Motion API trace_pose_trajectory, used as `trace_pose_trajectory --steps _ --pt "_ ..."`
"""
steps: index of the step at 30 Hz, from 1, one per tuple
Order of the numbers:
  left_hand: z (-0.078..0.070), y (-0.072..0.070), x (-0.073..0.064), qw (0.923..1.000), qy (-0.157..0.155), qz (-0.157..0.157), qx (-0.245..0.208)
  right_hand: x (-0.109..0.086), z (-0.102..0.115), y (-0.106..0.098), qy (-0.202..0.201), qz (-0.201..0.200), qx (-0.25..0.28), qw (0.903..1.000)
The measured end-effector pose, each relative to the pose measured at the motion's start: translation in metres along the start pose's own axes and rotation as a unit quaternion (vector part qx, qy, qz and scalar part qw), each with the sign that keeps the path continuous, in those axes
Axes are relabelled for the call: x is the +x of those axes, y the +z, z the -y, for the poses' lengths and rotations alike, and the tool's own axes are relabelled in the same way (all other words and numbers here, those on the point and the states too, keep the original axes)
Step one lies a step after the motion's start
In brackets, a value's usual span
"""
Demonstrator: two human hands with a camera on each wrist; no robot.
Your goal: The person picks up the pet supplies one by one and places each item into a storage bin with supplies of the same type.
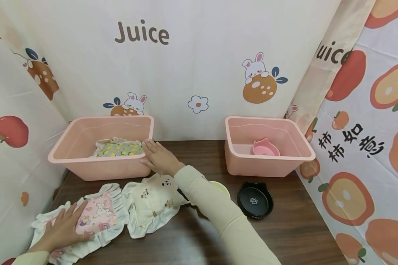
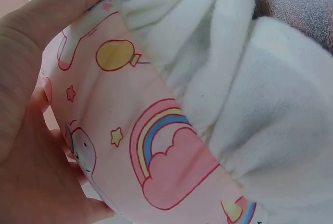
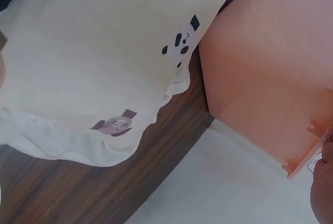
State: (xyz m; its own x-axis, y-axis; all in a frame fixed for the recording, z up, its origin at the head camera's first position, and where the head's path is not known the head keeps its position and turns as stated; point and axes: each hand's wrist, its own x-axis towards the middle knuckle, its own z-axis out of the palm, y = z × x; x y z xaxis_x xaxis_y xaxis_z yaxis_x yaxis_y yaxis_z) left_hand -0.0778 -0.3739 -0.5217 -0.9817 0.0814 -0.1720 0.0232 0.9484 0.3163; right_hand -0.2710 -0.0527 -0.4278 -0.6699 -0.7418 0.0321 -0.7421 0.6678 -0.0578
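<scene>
A small pink ruffled pillow (image 1: 101, 213) with cartoon prints lies at the front left. My left hand (image 1: 64, 226) rests on it, fingers spread; in the left wrist view the thumb lies over its pink cloth (image 2: 114, 114). Touching its right side is a cream ruffled pillow (image 1: 154, 198) with animal prints. My right hand (image 1: 160, 158) touches the right end of the left pink bin's rim (image 1: 96, 161), with straight fingers and nothing seen in its grasp. Inside that bin is a green-and-yellow patterned pillow (image 1: 119, 149), partly hidden by the wall.
A second pink bin (image 1: 268, 165) stands at the back right, with a pink cat-eared bowl (image 1: 265, 147) inside. In front of it sits a black paw-print bowl (image 1: 254, 200). My right sleeve partly covers a pale yellow-green bowl (image 1: 223, 189). Printed curtains surround the wooden table (image 1: 295, 228).
</scene>
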Motion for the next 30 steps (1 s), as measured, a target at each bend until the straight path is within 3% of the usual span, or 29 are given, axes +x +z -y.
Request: trace_pose_trajectory --steps 9,17,24,30 --pt "0.002 0.000 0.004 1.0000 0.000 0.008 0.006 0.000 0.000 0.001 -0.006 -0.004 -0.011 0.9999" --pt "0.003 -0.004 0.007 0.9991 0.013 -0.010 0.040 0.001 -0.001 0.001 -0.008 -0.005 -0.016 0.9998" --pt "0.004 -0.013 0.001 0.9979 0.038 -0.026 0.046 0.000 0.000 0.000 -0.007 -0.003 -0.015 0.9999" --pt "-0.001 -0.021 -0.006 0.9965 0.042 -0.034 0.064 -0.001 0.000 -0.001 -0.007 -0.001 -0.016 0.9998"
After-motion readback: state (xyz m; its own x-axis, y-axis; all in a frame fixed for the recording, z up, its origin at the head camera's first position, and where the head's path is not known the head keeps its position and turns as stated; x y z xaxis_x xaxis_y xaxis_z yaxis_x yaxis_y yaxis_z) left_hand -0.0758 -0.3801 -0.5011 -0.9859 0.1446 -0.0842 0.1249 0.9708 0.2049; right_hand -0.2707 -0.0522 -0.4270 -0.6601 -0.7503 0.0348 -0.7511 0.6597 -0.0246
